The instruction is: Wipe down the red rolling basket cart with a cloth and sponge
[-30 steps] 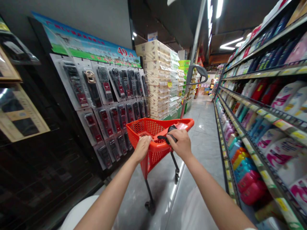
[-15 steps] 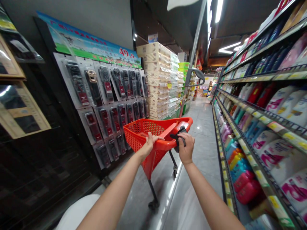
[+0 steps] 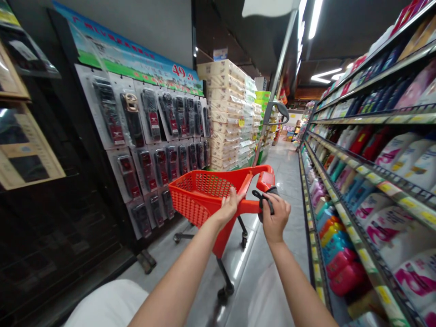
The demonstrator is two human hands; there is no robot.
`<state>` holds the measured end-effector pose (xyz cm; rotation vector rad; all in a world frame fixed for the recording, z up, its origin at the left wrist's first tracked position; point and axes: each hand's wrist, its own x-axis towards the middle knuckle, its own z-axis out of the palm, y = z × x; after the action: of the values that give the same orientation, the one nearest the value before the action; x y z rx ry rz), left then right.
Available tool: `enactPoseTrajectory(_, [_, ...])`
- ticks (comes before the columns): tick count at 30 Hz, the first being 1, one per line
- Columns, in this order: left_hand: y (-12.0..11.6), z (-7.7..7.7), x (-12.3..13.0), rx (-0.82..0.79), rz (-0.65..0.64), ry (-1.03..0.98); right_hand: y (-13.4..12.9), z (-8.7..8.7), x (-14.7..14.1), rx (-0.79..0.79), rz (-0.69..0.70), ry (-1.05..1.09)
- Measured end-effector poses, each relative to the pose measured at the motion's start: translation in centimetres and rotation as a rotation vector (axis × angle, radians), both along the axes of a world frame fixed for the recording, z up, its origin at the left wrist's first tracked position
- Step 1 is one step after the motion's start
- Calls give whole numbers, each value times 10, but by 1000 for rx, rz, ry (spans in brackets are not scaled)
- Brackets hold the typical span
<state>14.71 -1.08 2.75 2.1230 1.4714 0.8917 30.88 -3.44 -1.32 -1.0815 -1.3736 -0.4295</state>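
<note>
The left hand (image 3: 230, 208) rests, fingers extended, on one red perforated plastic cart (image 3: 189, 200). The right hand (image 3: 276, 215) grips one black looped strap (image 3: 262, 200).

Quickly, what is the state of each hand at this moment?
Left hand: open, resting on the red cart.
Right hand: closed, holding the black strap.

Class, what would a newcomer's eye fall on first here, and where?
The bright red shopping cart stands near the centre, the left hand on it, the right hand gripping a black strap at its handle. Packaged belts hang at left; bottles line shelves at right.
</note>
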Motion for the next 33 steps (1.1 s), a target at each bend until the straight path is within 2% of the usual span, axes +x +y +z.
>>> enactPoseTrajectory(3, [-5, 0, 17, -188, -61, -108, -9, 8, 2, -44, -85, -232])
enactPoseTrajectory(5, [-6, 0, 18, -214, -118, -189, -14, 13, 10, -73, -72, -386])
enactPoseTrajectory(7, [-4, -1, 7, -192, -212, -292, -13, 18, 25, -75, -26, -455])
enactPoseTrajectory(9, [4, -6, -17, -138, -203, -332, -6, 21, 45, -71, 12, -456])
enactPoseTrajectory(11, [15, -15, -46, -41, -70, -243, 3, 21, 61, -92, -26, -401])
enactPoseTrajectory(13, [27, -28, -76, -10, 49, -34, 13, 19, 69, -140, -161, -302])
enactPoseTrajectory(15, [35, -44, -99, -23, 118, 50, 21, 16, 66, -206, -320, -219])
enactPoseTrajectory(16, [36, -52, -108, -11, 166, 168, 25, 15, 62, -245, -376, -202])
enactPoseTrajectory(18, [35, -67, -116, 0, 168, 377, 30, 10, 49, -325, -424, -211])
enactPoseTrajectory(21, [22, -80, -112, 112, 135, 568, 36, 2, 29, -419, -410, -242])
enactPoseTrajectory(23, [11, -82, -102, 169, 151, 626, 39, -4, 20, -456, -402, -236])
enactPoseTrajectory(27, [-14, -74, -77, 143, 197, 673, 44, -11, 15, -515, -359, -238])
enactPoseTrajectory(33, [-57, -65, -41, 72, 204, 686, 38, -26, -1, -588, -223, -321])
